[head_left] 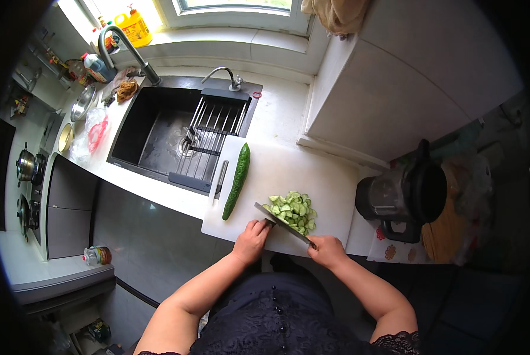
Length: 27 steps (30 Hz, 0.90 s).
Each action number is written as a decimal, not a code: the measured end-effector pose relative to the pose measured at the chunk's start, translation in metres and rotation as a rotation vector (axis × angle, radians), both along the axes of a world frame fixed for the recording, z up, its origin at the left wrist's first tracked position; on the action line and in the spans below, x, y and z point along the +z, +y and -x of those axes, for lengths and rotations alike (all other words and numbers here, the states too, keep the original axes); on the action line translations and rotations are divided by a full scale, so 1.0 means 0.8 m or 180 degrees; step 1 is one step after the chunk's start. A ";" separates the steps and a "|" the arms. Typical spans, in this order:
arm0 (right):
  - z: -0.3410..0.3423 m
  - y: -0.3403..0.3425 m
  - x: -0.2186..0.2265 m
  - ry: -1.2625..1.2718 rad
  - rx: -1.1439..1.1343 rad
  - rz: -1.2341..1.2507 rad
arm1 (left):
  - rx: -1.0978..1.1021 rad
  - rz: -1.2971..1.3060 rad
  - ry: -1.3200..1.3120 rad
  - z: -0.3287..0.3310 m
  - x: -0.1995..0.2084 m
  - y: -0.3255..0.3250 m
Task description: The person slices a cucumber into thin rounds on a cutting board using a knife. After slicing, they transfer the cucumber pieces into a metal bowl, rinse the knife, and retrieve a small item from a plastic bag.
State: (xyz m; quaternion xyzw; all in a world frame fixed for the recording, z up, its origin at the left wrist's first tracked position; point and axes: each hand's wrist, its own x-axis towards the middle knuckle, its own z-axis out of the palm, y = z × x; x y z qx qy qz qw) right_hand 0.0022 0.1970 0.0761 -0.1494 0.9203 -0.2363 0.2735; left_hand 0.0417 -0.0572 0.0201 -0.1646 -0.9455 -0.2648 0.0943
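Knife (291,229) in right grip (329,251), curled left grip (252,241) beside blade (280,220), couldn't tell around what; had cucumber slices (299,208) alongside on cutting board (327,177).

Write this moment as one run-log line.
Left hand: beside kitchen knife; right hand: gripping knife handle; chopped cucumber: heaped on cutting board; whole cucumber: left of heap

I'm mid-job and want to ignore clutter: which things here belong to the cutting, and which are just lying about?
In use:
- knife, in the right hand
- cutting board
- chopped cucumber
- whole cucumber, apparently waiting

Lying about:
- blender
- plastic bag
- yellow jug
- metal bowl
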 end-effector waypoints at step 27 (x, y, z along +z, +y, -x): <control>-0.006 0.003 0.048 0.0210 0.0279 -0.0196 | 0.0079 -0.0153 -0.0275 -0.006 -0.003 -0.017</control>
